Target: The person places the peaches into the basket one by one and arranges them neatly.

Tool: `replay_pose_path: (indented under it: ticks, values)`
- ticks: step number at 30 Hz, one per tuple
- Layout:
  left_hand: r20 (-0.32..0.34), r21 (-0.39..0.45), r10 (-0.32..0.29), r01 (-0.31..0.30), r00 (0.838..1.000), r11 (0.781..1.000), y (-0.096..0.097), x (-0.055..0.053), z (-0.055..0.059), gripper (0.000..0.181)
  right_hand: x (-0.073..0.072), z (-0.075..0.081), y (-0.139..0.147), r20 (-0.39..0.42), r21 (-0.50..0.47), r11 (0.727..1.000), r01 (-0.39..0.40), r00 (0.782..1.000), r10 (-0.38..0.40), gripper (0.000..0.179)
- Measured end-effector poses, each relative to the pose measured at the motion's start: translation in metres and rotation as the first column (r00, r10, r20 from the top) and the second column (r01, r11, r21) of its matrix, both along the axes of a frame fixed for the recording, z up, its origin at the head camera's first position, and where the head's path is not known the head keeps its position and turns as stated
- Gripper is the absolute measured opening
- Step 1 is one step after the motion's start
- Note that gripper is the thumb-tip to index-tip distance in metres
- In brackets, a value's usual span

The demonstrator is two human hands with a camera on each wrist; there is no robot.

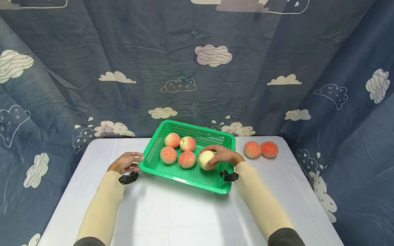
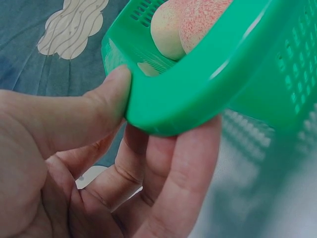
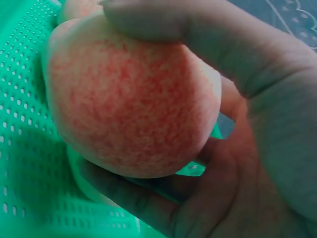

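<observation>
- Your left hand [image 1: 126, 163] pinched the rim of the green basket [image 1: 191, 175] at its left end, close to the near corner, thumb above and fingers beneath.
- Inside the basket, mostly in its left half, four peaches [image 1: 168, 155] sat in two rows of two.
- Just right of them, the held peach [image 1: 205, 160] was within the basket; whether it touched the bottom you could not tell.
- Your right hand [image 1: 222, 153] grasped it, thumb and fingers curled round.
- Farther right, two loose peaches [image 1: 252, 149] lay side by side on the white table [image 1: 172, 218].

a white table [image 1: 172, 218] bears a green basket [image 1: 197, 185] and, beside it, two peaches [image 1: 252, 149].
</observation>
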State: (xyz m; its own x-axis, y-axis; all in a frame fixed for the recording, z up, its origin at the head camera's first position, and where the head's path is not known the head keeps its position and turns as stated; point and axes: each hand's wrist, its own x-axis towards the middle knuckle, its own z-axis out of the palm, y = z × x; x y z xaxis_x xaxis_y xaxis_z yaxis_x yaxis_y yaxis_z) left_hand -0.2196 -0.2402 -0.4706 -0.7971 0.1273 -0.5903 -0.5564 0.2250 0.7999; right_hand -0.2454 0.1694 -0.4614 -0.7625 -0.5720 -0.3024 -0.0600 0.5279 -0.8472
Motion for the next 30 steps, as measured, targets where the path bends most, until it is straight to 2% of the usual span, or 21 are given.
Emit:
replay_pose_path:
  ticks: [6, 10, 12, 18, 24, 30]
  values:
    - [-0.002, 0.0, -0.002, 0.002, 1.0, 1.0, 0.0, 0.0, 0.0, 0.044, -0.002, -0.008, -0.013, 0.107, 0.009, 1.0, -0.023, 0.994, 0.022, 0.063]
    - [-0.001, 0.002, 0.002, -0.002, 1.0, 1.0, 0.0, 0.0, -0.001, 0.044, -0.003, -0.012, -0.019, 0.124, 0.025, 0.999, -0.048, 0.991, 0.044, 0.058]
    - [-0.001, 0.004, 0.002, -0.002, 1.0, 1.0, 0.0, 0.0, -0.001, 0.044, -0.004, -0.013, -0.02, 0.105, 0.047, 0.997, -0.057, 0.993, 0.052, 0.058]
    - [-0.002, 0.009, -0.001, 0.001, 1.0, 1.0, 0.0, 0.001, -0.001, 0.045, -0.008, -0.016, -0.019, -0.022, 0.127, 0.991, -0.047, 0.999, 0.05, 0.066]
    - [-0.007, 0.014, -0.001, 0.001, 1.0, 1.0, -0.001, 0.0, -0.002, 0.044, -0.012, -0.019, -0.02, -0.076, 0.181, 0.982, -0.049, 0.995, 0.064, 0.068]
    - [-0.008, 0.011, -0.001, 0.001, 1.0, 1.0, -0.001, -0.001, -0.003, 0.043, -0.013, -0.018, -0.032, -0.141, 0.318, 0.947, -0.034, 0.987, 0.083, 0.069]
